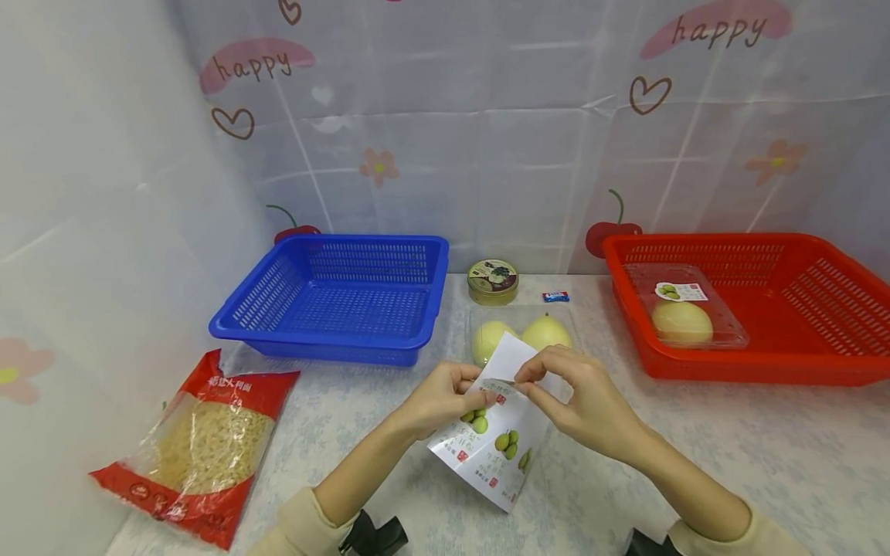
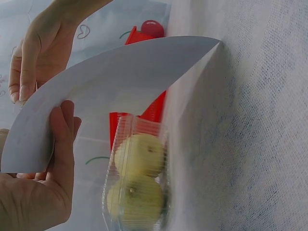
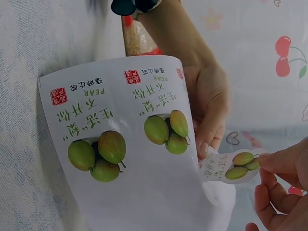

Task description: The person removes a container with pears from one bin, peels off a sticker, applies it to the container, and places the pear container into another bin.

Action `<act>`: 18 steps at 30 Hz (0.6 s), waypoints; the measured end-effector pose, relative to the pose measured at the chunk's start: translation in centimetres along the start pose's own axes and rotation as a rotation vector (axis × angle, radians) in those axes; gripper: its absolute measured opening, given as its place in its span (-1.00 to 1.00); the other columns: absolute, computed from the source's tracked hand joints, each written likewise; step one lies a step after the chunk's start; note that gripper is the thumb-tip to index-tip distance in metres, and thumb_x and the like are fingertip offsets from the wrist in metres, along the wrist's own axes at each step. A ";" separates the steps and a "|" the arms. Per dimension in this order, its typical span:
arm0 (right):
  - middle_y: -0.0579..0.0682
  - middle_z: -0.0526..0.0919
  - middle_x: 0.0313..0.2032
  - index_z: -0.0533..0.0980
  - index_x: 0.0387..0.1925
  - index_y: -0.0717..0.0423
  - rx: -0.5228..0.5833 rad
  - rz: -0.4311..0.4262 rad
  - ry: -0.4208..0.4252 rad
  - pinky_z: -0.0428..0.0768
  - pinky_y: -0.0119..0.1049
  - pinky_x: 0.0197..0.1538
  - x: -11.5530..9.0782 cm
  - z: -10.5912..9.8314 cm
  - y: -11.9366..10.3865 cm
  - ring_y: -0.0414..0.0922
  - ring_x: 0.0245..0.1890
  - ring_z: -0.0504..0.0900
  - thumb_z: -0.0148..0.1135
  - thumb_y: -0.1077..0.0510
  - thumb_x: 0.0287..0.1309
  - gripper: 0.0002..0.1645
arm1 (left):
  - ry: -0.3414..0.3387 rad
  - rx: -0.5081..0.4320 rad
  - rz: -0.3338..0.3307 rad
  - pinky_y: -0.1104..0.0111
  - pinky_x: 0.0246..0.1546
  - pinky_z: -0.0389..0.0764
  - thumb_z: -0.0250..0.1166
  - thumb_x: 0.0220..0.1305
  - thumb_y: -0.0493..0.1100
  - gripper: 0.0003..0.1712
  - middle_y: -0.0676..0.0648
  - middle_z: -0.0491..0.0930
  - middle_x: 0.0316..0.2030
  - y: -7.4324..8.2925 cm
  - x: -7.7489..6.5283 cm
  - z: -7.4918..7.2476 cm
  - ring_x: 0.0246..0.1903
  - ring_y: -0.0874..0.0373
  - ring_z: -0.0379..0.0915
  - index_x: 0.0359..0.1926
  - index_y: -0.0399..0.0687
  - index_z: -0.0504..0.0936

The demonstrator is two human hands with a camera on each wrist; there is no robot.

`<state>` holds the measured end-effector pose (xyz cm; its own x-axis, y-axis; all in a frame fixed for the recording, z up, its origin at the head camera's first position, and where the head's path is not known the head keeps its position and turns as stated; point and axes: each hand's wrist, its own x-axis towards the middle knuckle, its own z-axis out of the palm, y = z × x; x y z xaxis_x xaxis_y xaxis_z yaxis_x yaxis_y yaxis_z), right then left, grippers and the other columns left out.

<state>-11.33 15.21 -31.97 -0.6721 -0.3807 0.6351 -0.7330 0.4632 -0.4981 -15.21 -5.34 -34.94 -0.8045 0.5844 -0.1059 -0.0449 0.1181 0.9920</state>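
Note:
A white sheet of pear stickers (image 1: 518, 425) hangs tilted over the table, its edge gripped by my left hand (image 1: 438, 405) with the thumb on the printed face. My right hand (image 1: 591, 405) pinches the end of one pear sticker (image 3: 238, 167), which curls up from the sheet; its other end still meets the sheet near my left thumb. Only the blank back of the sheet (image 2: 125, 62) shows in the left wrist view. Just beyond the hands lies a clear plastic box (image 2: 110, 192) holding two pale yellow pears (image 1: 547, 332).
A blue basket (image 1: 327, 347) stands at back left, a red basket (image 1: 765, 371) at back right with a labelled pear box (image 1: 695, 309) inside. Between them are a round tin (image 1: 493, 282) and a small blue packet (image 1: 555, 296). A red pasta bag (image 1: 208, 440) lies at left.

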 end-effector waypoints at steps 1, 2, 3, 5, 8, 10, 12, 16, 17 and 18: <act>-0.21 0.61 -0.44 0.56 -0.44 0.04 -0.003 0.000 -0.001 0.57 -0.27 -0.27 0.0 0.0 0.0 -0.29 -0.38 0.52 0.39 0.47 -0.19 -0.68 | 0.000 0.004 0.004 0.48 -0.63 0.53 0.17 0.18 -0.41 -0.76 -0.18 0.64 -0.55 0.0 0.0 0.0 -0.65 0.25 0.48 -0.16 -0.54 0.53; -0.21 0.61 -0.44 0.56 -0.44 0.04 -0.004 -0.002 -0.001 0.57 -0.26 -0.28 0.0 0.0 0.0 -0.29 -0.38 0.52 0.40 0.47 -0.19 -0.68 | -0.001 0.010 0.011 0.47 -0.62 0.54 0.17 0.18 -0.41 -0.76 -0.21 0.65 -0.53 0.0 0.0 0.0 -0.64 0.24 0.51 -0.16 -0.54 0.54; -0.21 0.60 -0.44 0.56 -0.44 0.04 -0.005 -0.004 -0.001 0.57 -0.26 -0.28 0.0 0.0 -0.1 -0.29 -0.39 0.52 0.39 0.48 -0.19 -0.68 | 0.000 0.017 0.016 0.46 -0.62 0.55 0.16 0.19 -0.41 -0.77 -0.23 0.65 -0.52 0.1 0.0 0.0 -0.63 0.22 0.52 -0.16 -0.53 0.54; -0.21 0.61 -0.45 0.56 -0.44 0.04 0.000 -0.006 0.000 0.57 -0.26 -0.28 0.1 -0.1 -0.1 -0.29 -0.39 0.52 0.39 0.49 -0.20 -0.67 | 0.001 0.025 0.024 0.44 -0.61 0.57 0.15 0.19 -0.40 -0.77 -0.26 0.66 -0.49 0.2 0.0 0.0 -0.60 0.17 0.57 -0.16 -0.51 0.55; -0.21 0.61 -0.45 0.57 -0.44 0.05 0.007 -0.002 0.003 0.57 -0.28 -0.27 0.2 -0.2 -0.2 -0.28 -0.39 0.52 0.39 0.49 -0.20 -0.68 | 0.008 0.029 0.033 0.45 -0.63 0.56 0.15 0.18 -0.40 -0.77 -0.25 0.66 -0.50 0.2 0.0 0.0 -0.60 0.16 0.56 -0.16 -0.49 0.55; -0.22 0.61 -0.45 0.57 -0.44 0.06 0.010 0.001 0.007 0.56 -0.31 -0.26 0.2 -0.2 -0.2 -0.28 -0.39 0.52 0.39 0.48 -0.19 -0.69 | 0.013 0.026 0.032 0.46 -0.64 0.54 0.14 0.18 -0.40 -0.77 -0.21 0.65 -0.52 0.3 0.0 0.1 -0.62 0.18 0.54 -0.15 -0.49 0.55; -0.22 0.61 -0.45 0.57 -0.44 0.06 0.007 0.002 0.009 0.56 -0.31 -0.26 0.3 -0.3 -0.2 -0.28 -0.39 0.52 0.39 0.48 -0.19 -0.69 | 0.016 0.026 0.034 0.48 -0.66 0.51 0.14 0.17 -0.41 -0.76 -0.16 0.63 -0.55 0.3 0.0 0.1 -0.65 0.24 0.50 -0.15 -0.49 0.55; -0.21 0.61 -0.45 0.57 -0.44 0.06 0.003 -0.005 0.010 0.57 -0.28 -0.27 0.3 -0.3 -0.3 -0.28 -0.39 0.52 0.39 0.49 -0.21 -0.68 | 0.017 0.026 0.043 0.49 -0.66 0.49 0.14 0.17 -0.41 -0.74 -0.14 0.63 -0.57 0.2 0.0 0.0 -0.66 0.26 0.47 -0.12 -0.51 0.54; -0.21 0.61 -0.45 0.57 -0.45 0.07 0.003 -0.007 0.012 0.57 -0.27 -0.27 0.3 -0.3 -0.3 -0.28 -0.39 0.52 0.39 0.50 -0.22 -0.67 | 0.016 0.027 0.046 0.50 -0.66 0.49 0.14 0.17 -0.40 -0.73 -0.14 0.63 -0.56 0.2 0.0 0.0 -0.66 0.26 0.47 -0.11 -0.51 0.54; -0.21 0.61 -0.45 0.57 -0.45 0.07 0.003 -0.009 0.014 0.57 -0.27 -0.27 0.3 -0.3 -0.3 -0.28 -0.39 0.52 0.39 0.50 -0.22 -0.68 | 0.017 0.027 0.048 0.50 -0.65 0.49 0.14 0.17 -0.41 -0.72 -0.16 0.63 -0.56 0.2 0.0 0.0 -0.65 0.25 0.47 -0.11 -0.52 0.53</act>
<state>-11.29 15.17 -31.49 -0.6638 -0.3737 0.6479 -0.7396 0.4571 -0.4940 -15.24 -5.33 -34.70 -0.8152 0.5765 -0.0564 0.0102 0.1117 0.9937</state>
